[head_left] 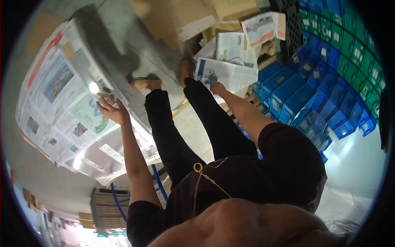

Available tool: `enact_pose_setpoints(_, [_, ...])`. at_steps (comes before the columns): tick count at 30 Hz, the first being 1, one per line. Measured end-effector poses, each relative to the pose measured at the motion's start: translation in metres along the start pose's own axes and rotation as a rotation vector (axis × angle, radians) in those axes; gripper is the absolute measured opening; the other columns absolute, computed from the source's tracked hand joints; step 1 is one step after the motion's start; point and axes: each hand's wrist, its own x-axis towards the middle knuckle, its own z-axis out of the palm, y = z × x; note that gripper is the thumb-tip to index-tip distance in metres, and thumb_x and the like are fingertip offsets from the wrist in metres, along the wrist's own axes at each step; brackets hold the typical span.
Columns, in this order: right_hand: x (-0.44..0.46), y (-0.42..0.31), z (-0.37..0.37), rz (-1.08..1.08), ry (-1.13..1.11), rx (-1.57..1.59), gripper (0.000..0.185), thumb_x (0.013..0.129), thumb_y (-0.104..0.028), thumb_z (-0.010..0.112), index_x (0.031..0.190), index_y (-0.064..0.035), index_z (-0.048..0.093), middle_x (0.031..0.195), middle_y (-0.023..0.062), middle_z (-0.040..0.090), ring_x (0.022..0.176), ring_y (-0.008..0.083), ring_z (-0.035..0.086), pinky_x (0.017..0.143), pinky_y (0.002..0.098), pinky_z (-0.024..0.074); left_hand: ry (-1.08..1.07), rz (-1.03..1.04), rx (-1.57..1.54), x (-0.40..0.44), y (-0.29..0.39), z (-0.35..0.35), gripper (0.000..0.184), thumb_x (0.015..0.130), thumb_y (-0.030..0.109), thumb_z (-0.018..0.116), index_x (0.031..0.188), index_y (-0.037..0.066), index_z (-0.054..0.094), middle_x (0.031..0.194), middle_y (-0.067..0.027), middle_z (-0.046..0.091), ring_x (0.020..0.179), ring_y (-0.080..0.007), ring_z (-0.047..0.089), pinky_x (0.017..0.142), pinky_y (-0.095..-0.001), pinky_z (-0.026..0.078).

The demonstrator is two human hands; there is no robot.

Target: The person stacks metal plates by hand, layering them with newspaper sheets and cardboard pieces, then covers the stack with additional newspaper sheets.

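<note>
My left hand (114, 112) is open with fingers spread, at the near edge of a metal table. Newspaper sheets (55, 119) are spread across the tabletop, with printed pictures and a red strip. Close to my left fingertips lies a small greyish object (108, 97) whose kind I cannot make out. On the other side, my right hand (219, 88) has its fingers curled on the lower edge of a folded newspaper (230, 76). That newspaper rests on a pile with more newspapers (232, 46) in and on an open cardboard box.
Blue plastic crates (288, 96) stand beside the newspaper pile, with green crates (349, 53) stacked behind them. Flattened cardboard (164, 18) lies on the concrete floor ahead. A cart with a blue frame (119, 201) and stacked cardboard (108, 208) are at lower left.
</note>
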Motion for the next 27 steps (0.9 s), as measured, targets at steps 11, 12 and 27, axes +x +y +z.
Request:
enact_pose_setpoints(11, [-0.013, 0.12, -0.089, 0.614, 0.371, 0.442, 0.09, 0.062, -0.018, 0.073, 0.137, -0.0112, 0.023, 0.138, 0.0161, 0.031, 0.103, 0.0356, 0.057, 0.079, 0.0445, 0.0511, -1.05, 0.094, -0.514, -0.125, 0.198, 0.161, 0.038, 0.079, 0.013, 0.065, 0.115, 0.001, 0.057, 0.111, -0.0173, 0.059, 0.101, -0.027, 0.059, 0.085, -0.0349, 0.046])
enact_pose_setpoints(12, [-0.005, 0.129, -0.094, 0.587, 0.259, 0.452, 0.089, 0.062, -0.018, 0.074, 0.136, -0.0111, 0.025, 0.134, 0.016, 0.037, 0.102, 0.035, 0.058, 0.079, 0.0444, 0.0511, -1.084, 0.076, -0.53, -0.134, 0.198, 0.172, 0.038, 0.079, 0.014, 0.065, 0.115, 0.001, 0.057, 0.11, -0.0166, 0.06, 0.097, -0.0253, 0.06, 0.082, -0.0333, 0.048])
enact_pose_setpoints(27, [-0.26, -0.039, -0.281, -0.356, 0.95, 0.292, 0.017, 0.063, -0.011, 0.064, 0.07, -0.0111, 0.048, 0.069, 0.0035, 0.044, 0.063, 0.0215, 0.051, 0.059, 0.0354, 0.0396, -1.367, -1.419, -1.383, -0.135, 0.227, 0.057, 0.107, 0.072, 0.076, 0.048, 0.144, 0.008, 0.008, 0.146, -0.0259, 0.013, 0.132, -0.0429, 0.023, 0.101, -0.0653, 0.02])
